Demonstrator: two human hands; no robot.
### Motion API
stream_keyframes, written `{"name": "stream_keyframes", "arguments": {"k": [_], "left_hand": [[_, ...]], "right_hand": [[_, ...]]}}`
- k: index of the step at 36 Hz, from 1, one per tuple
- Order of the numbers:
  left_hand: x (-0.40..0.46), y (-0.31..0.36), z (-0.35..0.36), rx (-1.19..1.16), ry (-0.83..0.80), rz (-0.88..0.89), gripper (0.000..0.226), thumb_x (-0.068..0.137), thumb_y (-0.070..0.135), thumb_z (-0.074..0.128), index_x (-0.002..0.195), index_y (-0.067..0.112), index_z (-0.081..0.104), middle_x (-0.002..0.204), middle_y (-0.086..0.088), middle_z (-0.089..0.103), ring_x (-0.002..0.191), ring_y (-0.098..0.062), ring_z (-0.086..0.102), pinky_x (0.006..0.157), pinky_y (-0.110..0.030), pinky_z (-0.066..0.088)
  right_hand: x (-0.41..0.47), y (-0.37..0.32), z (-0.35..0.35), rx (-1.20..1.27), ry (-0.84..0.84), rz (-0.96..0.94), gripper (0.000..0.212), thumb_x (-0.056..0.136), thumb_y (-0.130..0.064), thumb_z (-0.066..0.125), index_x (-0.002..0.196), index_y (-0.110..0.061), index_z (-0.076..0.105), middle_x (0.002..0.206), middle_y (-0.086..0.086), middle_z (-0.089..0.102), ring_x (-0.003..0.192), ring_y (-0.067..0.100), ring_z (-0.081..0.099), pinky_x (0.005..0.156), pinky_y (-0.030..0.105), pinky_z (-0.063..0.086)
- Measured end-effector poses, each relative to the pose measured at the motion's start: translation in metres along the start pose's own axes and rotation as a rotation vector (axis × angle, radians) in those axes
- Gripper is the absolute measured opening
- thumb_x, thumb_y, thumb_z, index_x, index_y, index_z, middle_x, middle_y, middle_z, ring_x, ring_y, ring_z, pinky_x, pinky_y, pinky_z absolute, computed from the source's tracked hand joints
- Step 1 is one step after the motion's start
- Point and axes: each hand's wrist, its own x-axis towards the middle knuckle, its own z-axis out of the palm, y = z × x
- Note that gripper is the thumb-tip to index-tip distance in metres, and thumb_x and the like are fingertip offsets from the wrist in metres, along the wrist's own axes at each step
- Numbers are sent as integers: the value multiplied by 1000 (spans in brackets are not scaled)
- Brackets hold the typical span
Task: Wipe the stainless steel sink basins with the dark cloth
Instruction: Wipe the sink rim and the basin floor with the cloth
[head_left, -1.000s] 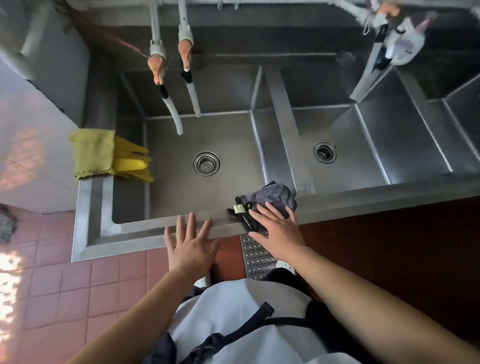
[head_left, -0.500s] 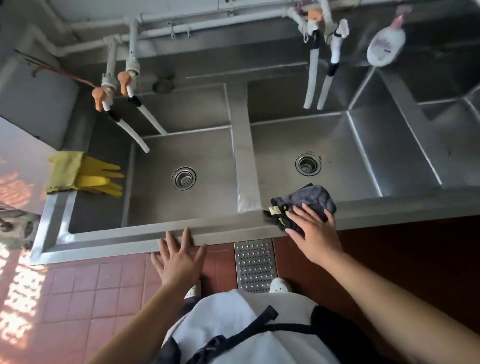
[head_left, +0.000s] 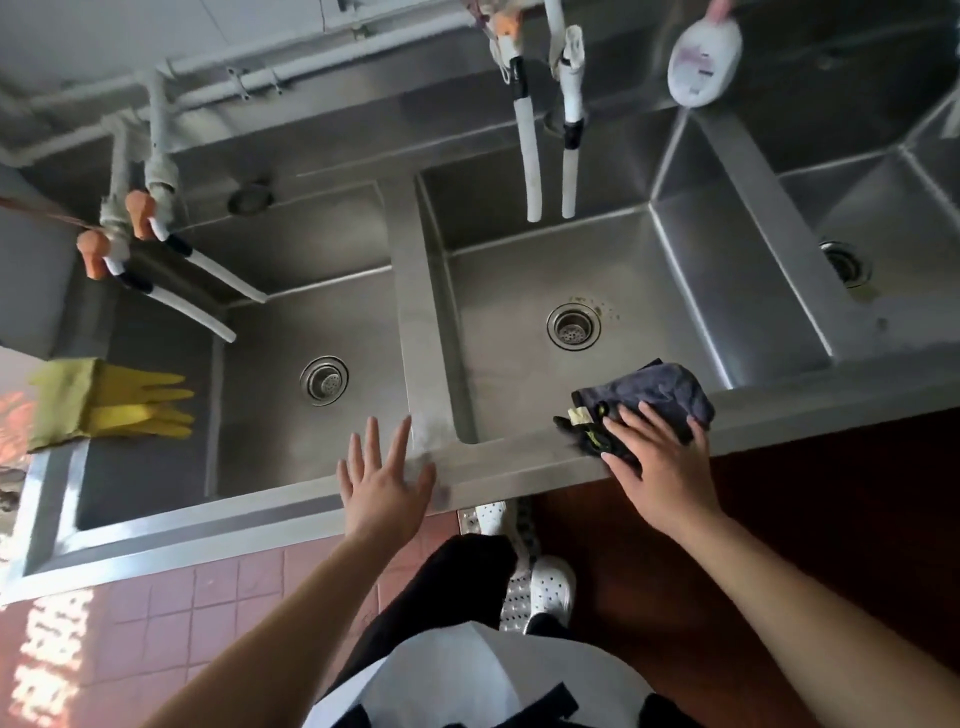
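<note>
My right hand (head_left: 662, 462) lies flat on the cloth (head_left: 652, 397) at the sink's (head_left: 519, 462) front edge, not yet gripping, ready to gather it. My left hand (head_left: 382, 480) hovers open, empty.

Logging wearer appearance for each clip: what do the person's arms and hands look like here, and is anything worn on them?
Both forearms are bare up to the frame edge, with no sleeves showing. The left hand and right hand carry no gloves, and no rings, watch or wristbands are visible. The only gloves in view are the yellow rubber gloves lying on the sink's left ledge, unworn.
</note>
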Motion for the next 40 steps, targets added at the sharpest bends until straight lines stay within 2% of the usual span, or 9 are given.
{"name": "stream_keyframes", "arguments": {"k": [9,14,18,21,24,26,30,35,40], "left_hand": [[89,79,-11,-49,-12,227,70,98,56,38,156,42,1,167,-1,-11,152,-27,-14,122,-47,-8],[109,122,-6,-274,-91,265,68,96,48,49,156,40,17,167,0,3,154,-26,-2,124,-46,3],[111,154,-19,-707,-377,333,63,89,26,70,145,31,45,155,3,40,145,-18,32,120,-35,24],[111,175,-39,-829,-472,449,75,81,24,78,146,33,42,152,9,42,142,-8,35,115,-23,24],[123,195,-59,-707,-415,620,95,73,37,81,153,34,29,159,6,31,148,-11,25,122,-38,21],[130,208,-69,-620,-343,716,102,71,45,81,154,40,21,162,9,23,150,-12,18,122,-45,20],[146,235,-76,-420,-269,807,105,73,50,77,153,49,10,164,14,10,152,-14,6,119,-39,11],[156,267,-71,-250,-509,723,76,79,27,77,145,40,41,126,7,66,114,-18,61,98,-34,48],[155,280,-45,-329,-484,456,43,72,25,80,113,34,69,95,9,72,88,-13,64,80,-28,51]], "right_hand": [[17,-8,-28,378,-103,261,28,94,-28,66,121,-23,70,134,1,65,136,19,49,118,47,26],[59,-6,-75,831,-48,426,15,96,-18,63,100,-31,70,100,-10,72,101,11,65,86,11,44],[90,-6,-112,1195,26,557,13,94,-28,64,99,-31,75,96,-9,76,92,7,69,74,20,53],[107,-6,-128,1356,11,586,16,96,-27,61,102,-28,76,100,-1,75,91,15,69,75,35,50],[120,-6,-136,1364,-17,538,19,98,-21,59,102,-27,76,103,1,76,98,17,69,83,36,51],[129,-8,-141,1264,-50,471,23,97,-15,59,97,-30,77,97,-8,76,94,6,70,80,19,52],[149,0,-138,935,-269,268,21,96,-10,61,104,-24,74,100,-5,75,98,6,68,87,16,49],[172,27,-133,917,-378,218,23,95,-14,64,116,-19,71,112,-4,62,103,0,61,86,6,42],[193,68,-131,1001,-457,145,23,91,-14,69,103,-34,71,100,-14,74,99,-2,66,88,12,48]]}}
